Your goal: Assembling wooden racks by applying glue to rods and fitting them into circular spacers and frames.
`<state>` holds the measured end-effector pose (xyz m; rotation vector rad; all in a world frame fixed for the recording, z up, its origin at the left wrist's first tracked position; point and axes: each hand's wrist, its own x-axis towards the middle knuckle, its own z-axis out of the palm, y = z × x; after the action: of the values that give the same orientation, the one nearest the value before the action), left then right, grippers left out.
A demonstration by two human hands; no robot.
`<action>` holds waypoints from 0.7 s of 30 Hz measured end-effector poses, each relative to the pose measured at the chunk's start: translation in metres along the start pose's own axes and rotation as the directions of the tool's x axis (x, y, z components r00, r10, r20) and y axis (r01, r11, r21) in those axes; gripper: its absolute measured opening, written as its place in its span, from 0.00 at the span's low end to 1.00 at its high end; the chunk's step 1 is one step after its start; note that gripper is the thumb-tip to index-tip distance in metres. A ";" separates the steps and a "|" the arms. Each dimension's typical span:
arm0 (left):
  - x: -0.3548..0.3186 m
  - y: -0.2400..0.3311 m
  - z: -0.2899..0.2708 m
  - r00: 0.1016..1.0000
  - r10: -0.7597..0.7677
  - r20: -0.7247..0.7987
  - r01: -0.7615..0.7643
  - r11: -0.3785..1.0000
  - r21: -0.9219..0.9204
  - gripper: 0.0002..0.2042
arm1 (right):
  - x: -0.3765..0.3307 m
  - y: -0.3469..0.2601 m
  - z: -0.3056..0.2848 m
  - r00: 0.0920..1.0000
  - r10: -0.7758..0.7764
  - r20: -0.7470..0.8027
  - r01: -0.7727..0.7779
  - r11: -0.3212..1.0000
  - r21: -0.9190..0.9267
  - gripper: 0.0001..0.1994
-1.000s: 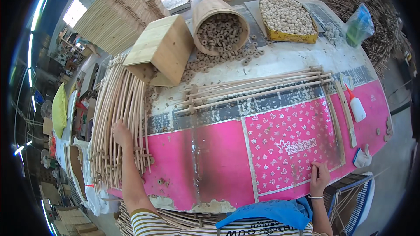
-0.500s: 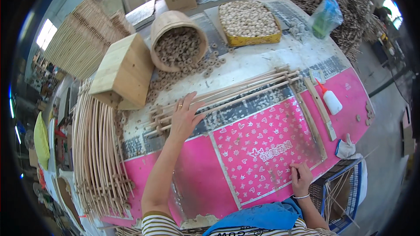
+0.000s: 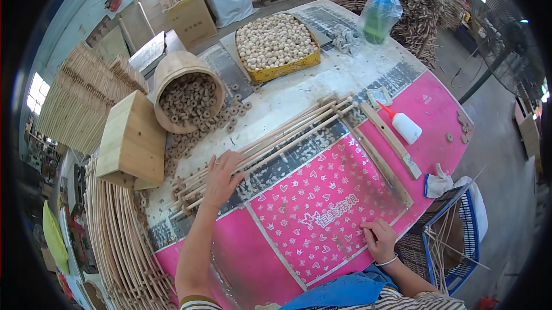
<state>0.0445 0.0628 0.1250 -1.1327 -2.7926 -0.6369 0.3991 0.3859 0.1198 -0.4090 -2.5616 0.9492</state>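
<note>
My left hand (image 3: 221,178) lies flat, fingers spread, on the left end of a row of long wooden dowels (image 3: 282,135) that runs diagonally across the table. My right hand (image 3: 379,240) rests with curled fingers on the pink patterned table cover (image 3: 322,212) near the front edge, holding nothing I can see. A tipped wooden bucket (image 3: 178,80) spills small wooden rings (image 3: 190,100) just behind the dowels. A wooden box (image 3: 132,140) stands to the left of my left hand.
A yellow tray of pale wooden beads (image 3: 275,43) sits at the back. A white glue bottle (image 3: 404,126) and flat wooden slats (image 3: 391,140) lie to the right. Long cane rods (image 3: 118,235) lie at the left. A blue wire basket (image 3: 454,241) hangs by the right edge.
My left hand moved from the cane rods at the table's left edge rightward onto the row of dowels. My right hand stayed near the front edge. The view shifted.
</note>
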 end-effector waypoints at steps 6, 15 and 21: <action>0.025 -0.014 0.004 0.986 -0.163 -0.038 0.160 0.984 -0.076 0.19 | -0.001 0.003 -0.005 0.999 0.033 0.024 -0.033 0.999 0.016 0.05; 0.018 -0.029 -0.018 0.985 -0.152 -0.077 0.156 0.987 0.042 0.12 | 0.002 -0.006 0.006 0.999 0.002 0.034 -0.005 0.997 0.080 0.05; -0.026 0.037 -0.137 0.878 -0.161 -0.451 0.232 0.967 0.107 0.12 | -0.009 0.019 0.004 0.999 -0.051 -0.013 0.052 0.996 0.079 0.04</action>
<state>0.0754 0.0153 0.2577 -0.5844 -2.5212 -0.5848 0.4079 0.3937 0.1024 -0.3239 -2.5028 1.0229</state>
